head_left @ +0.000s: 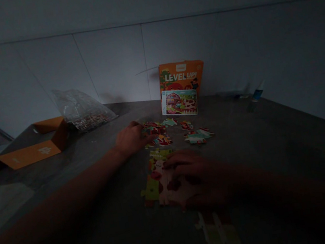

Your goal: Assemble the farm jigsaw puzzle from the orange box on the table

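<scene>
In the dim light my right hand [196, 172] lies over a partly joined jigsaw puzzle [152, 189] showing a spotted cow on green. Its fingers are stretched out across the cow's head and body and hide part of the picture. My left hand [130, 138] rests beside a heap of loose puzzle pieces [158, 129], thumb and fingers apart, touching the heap's left edge. Nearer to me is a separate joined section [219, 229] with a fence-like pattern. More loose pieces [199, 135] lie to the right of the heap, some with pale green on them.
Behind the pieces, a picture card [180, 103] of a farm leans on an orange "LEVEL UP!" box [181, 74]. A clear plastic bag [83, 111] of pieces and an open orange box [35, 153] stand left. A small bottle [257, 94] is back right, near the wall.
</scene>
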Motion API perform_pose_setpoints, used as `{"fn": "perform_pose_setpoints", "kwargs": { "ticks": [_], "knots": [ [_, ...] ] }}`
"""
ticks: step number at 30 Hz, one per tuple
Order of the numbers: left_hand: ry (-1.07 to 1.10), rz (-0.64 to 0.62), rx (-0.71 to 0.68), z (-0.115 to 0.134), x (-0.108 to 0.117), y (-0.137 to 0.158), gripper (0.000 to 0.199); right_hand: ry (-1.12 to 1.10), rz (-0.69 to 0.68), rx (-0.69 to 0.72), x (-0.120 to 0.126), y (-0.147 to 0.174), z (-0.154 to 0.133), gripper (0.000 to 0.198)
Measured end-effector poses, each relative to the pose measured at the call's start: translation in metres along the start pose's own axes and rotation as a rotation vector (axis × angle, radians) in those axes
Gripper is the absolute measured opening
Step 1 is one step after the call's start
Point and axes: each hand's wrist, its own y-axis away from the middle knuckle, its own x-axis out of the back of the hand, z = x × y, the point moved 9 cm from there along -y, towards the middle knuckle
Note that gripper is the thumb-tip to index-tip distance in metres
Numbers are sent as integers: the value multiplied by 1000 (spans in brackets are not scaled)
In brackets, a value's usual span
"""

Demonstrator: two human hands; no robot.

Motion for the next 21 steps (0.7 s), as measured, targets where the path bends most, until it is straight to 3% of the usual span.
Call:
{"fn": "perform_pose_setpoints", "kwargs": {
  "ticks": [3, 7, 9, 12, 15, 21],
  "knots": [
    [34, -29, -22, 0, -5, -1, 70, -8, 106, 14, 7, -1, 4, 28],
    [76, -34, -7, -2, -7, -4, 63, 33, 350, -130, 28, 2, 25, 14],
    [113, 4, 12, -3, -3, -4, 58, 65, 467, -227, 38, 8, 36, 11],
    [272, 116, 11, 3, 7, 0, 33, 121, 605, -348, 50, 18, 50, 12],
    [598, 167, -73, 21, 13, 9, 15, 147, 631, -341, 52, 20, 51, 30],
    [988, 155, -258, 57, 15, 23, 15, 82, 549, -282, 43, 17, 47, 37]
  ]
}}
